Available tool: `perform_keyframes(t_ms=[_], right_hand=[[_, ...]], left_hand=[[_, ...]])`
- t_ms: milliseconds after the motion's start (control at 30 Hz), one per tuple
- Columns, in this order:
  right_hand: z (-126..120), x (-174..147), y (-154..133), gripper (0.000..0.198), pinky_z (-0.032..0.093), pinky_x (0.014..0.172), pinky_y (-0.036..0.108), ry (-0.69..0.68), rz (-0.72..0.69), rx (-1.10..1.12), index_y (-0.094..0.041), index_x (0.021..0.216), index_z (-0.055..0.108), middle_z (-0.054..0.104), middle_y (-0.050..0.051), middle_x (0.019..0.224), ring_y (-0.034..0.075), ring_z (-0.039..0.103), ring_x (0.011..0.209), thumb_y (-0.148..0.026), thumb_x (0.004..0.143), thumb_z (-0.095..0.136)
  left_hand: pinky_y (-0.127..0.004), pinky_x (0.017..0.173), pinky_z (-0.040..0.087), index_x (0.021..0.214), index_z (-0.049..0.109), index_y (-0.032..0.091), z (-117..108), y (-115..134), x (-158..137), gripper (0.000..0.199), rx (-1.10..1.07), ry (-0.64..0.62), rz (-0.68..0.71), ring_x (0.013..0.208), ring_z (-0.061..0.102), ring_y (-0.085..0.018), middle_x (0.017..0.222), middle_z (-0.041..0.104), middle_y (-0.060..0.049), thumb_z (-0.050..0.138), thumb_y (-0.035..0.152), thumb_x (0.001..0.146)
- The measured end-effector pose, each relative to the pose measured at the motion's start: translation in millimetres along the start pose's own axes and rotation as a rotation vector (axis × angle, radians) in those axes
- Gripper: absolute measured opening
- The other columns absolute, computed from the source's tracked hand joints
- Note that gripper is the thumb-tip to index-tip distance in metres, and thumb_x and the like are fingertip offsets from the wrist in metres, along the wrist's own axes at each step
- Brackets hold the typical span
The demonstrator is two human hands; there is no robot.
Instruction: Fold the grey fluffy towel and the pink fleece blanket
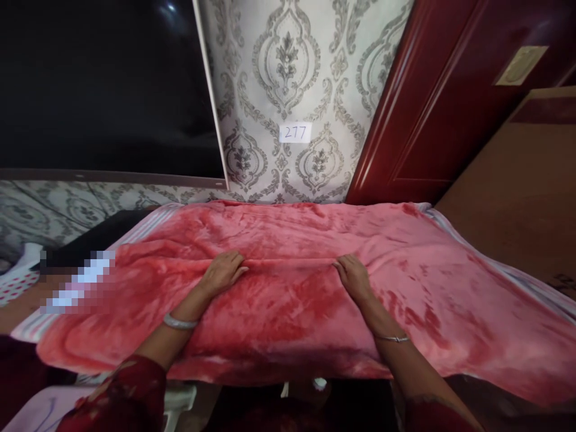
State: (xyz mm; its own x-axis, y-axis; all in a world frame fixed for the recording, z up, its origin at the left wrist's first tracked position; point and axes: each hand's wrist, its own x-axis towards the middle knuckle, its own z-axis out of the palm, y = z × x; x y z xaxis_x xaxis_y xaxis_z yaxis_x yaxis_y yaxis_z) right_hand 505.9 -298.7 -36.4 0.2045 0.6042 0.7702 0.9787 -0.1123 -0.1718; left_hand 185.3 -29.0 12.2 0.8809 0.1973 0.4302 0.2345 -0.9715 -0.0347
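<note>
A plush pink-red blanket is spread across a table-height surface, its near edge hanging over the front. My left hand, with a wide silver bracelet at the wrist, has its fingers curled into the blanket left of the middle. To the right, my right hand grips the same blanket, a thin bracelet around that wrist. Between both hands the cloth is drawn into a straight raised crease. Striped cloth shows along the left side, and a similar striped edge runs down the right.
A large dark television screen is at the back left. Patterned wallpaper carries a paper label reading 277. A dark red door and a big cardboard box stand right. Part of a pale stool shows below.
</note>
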Motion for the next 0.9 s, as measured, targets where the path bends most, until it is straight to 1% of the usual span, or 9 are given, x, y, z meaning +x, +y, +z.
perform_keyframes(t_ms=[100,233,300,433,533,667,800,900], right_hand=[[2.0,-3.1,3.4,0.044,0.043,0.070,0.034,-0.004,0.033,0.015,-0.022,0.079,0.063,0.063,0.007,0.074,0.022,0.055,0.073,-0.045,0.105,0.036],[1.7,-5.3,4.6,0.045,0.045,0.071,0.035,-0.015,0.052,0.031,-0.022,0.080,0.064,0.065,0.007,0.075,0.023,0.058,0.074,-0.048,0.104,0.037],[0.9,-5.5,4.1,0.046,0.046,0.072,0.035,-0.010,0.050,0.034,-0.022,0.081,0.065,0.066,0.008,0.076,0.023,0.059,0.075,-0.050,0.104,0.036],[-0.1,-5.3,2.7,0.048,0.047,0.073,0.036,-0.016,0.038,0.033,-0.022,0.081,0.065,0.068,0.008,0.077,0.024,0.061,0.075,-0.053,0.104,0.036],[-0.2,-5.7,1.7,0.049,0.048,0.073,0.036,-0.038,0.040,0.018,-0.022,0.083,0.066,0.068,0.009,0.077,0.024,0.062,0.075,-0.054,0.104,0.034],[-5.9,-4.9,1.3,0.050,0.050,0.072,0.036,-0.025,0.056,-0.025,-0.021,0.089,0.066,0.070,0.011,0.084,0.025,0.064,0.079,-0.052,0.104,0.030],[-24.4,1.3,3.0,0.047,0.049,0.073,0.034,0.015,0.055,-0.063,-0.021,0.088,0.065,0.070,0.010,0.083,0.024,0.064,0.080,-0.049,0.104,0.031],[-41.1,9.6,6.4,0.045,0.050,0.074,0.034,0.050,0.052,-0.077,-0.021,0.089,0.065,0.070,0.010,0.083,0.023,0.065,0.079,-0.049,0.104,0.034]], left_hand=[[-0.038,0.083,0.046,0.092,0.064,0.019,-13.7,-9.0,-19.7,0.028,0.016,-0.055,-0.058,0.088,0.061,-0.024,0.091,0.067,-0.010,0.045,0.038,0.100],[-0.041,0.087,0.046,0.095,0.066,0.019,-31.5,-30.1,-50.2,0.024,0.114,-0.131,-0.161,0.094,0.062,-0.026,0.098,0.069,-0.011,0.046,0.032,0.098],[-0.043,0.089,0.047,0.095,0.067,0.019,-37.6,-43.0,-63.2,0.023,0.145,-0.138,-0.209,0.098,0.063,-0.027,0.101,0.070,-0.012,0.047,0.030,0.097],[-0.045,0.088,0.048,0.090,0.068,0.020,-43.0,-66.4,-80.7,0.023,0.138,-0.098,-0.315,0.103,0.064,-0.030,0.103,0.070,-0.014,0.046,0.028,0.094],[-0.043,0.088,0.050,0.092,0.067,0.020,-45.0,-75.9,-85.3,0.025,0.077,-0.012,-0.397,0.100,0.065,-0.029,0.104,0.071,-0.014,0.042,0.026,0.093],[-0.037,0.083,0.050,0.092,0.063,0.020,-53.7,-75.9,-81.2,0.025,0.057,0.099,-0.468,0.089,0.065,-0.025,0.094,0.070,-0.011,0.039,0.026,0.094],[-0.035,0.078,0.048,0.088,0.060,0.021,-69.3,-69.7,-73.2,0.024,0.105,0.143,-0.442,0.087,0.064,-0.025,0.089,0.068,-0.010,0.038,0.027,0.094],[-0.035,0.073,0.047,0.088,0.060,0.021,-81.4,-67.0,-68.7,0.025,0.124,0.145,-0.398,0.083,0.064,-0.025,0.086,0.067,-0.010,0.038,0.030,0.095]])
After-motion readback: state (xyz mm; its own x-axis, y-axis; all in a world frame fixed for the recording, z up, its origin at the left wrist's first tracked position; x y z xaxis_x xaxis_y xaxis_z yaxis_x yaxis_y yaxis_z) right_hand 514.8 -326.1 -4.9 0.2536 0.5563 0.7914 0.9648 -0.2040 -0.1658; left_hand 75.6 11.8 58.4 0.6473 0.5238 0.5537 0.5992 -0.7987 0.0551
